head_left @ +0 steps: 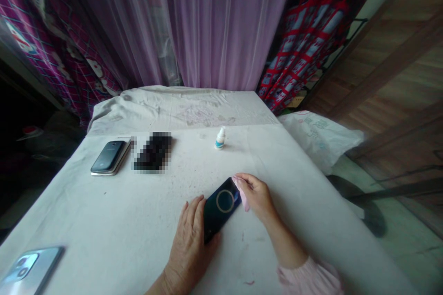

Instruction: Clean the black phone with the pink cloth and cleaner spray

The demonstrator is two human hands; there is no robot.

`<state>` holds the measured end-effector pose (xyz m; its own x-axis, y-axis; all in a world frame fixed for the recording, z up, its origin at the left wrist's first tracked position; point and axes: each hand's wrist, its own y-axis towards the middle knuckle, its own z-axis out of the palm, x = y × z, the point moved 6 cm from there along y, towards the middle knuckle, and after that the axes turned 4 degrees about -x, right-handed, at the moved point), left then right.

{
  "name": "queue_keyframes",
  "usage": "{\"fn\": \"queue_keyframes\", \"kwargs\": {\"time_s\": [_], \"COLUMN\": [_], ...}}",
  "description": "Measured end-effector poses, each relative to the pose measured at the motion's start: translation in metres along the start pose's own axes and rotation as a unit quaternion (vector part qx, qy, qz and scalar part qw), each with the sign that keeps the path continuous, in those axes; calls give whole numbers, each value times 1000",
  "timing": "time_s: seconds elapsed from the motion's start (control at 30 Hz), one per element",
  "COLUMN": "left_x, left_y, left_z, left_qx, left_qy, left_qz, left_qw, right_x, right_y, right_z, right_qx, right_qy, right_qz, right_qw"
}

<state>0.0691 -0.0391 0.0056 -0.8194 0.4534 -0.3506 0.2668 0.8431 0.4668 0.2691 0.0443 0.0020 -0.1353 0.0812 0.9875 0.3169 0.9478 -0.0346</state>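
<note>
Head view: one dark phone [212, 223], ring-marked face, sat angled between both hands over a white tablecloth [294, 179].
Left hand [189, 235]: fingers and thumb gripped the phone's near end.
Right hand [256, 194]: fingers pinched a pink cloth [244, 197] at the far end.
Bottle [219, 140]: white, small, stood upright beyond the phone.
Stacked phones [108, 156]: lay farther left.
Silver phone [40, 267]: lay near left.

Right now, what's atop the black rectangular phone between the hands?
Thin pink cloth in right hand at far end of phone; left hand overlaps near end. Surface beneath both hidden.
</note>
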Motion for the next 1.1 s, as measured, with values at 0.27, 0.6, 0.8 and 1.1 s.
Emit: {"fn": "queue_keyframes", "kwargs": {"time_s": [0.27, 0.6, 0.8, 1.1], "left_x": [0, 2, 5, 9], "left_y": [-4, 1, -2, 3], "left_z": [0, -2, 2, 8], "left_qx": [4, 1, 10, 21], "left_qy": [-34, -47, -62, -82], "left_qz": [5, -12, -25, -46], "left_qw": [999, 999, 998, 995], "right_x": [3, 12, 28, 52], "right_y": [-13, -9, -13, -48], "right_z": [-6, -4, 2, 37], "right_qx": [-48, -92, -83, 18], "right_qy": [17, -59, -215, -326], "right_qz": [-44, -188, -318, -454], "right_qw": [998, 976, 920, 829]}}
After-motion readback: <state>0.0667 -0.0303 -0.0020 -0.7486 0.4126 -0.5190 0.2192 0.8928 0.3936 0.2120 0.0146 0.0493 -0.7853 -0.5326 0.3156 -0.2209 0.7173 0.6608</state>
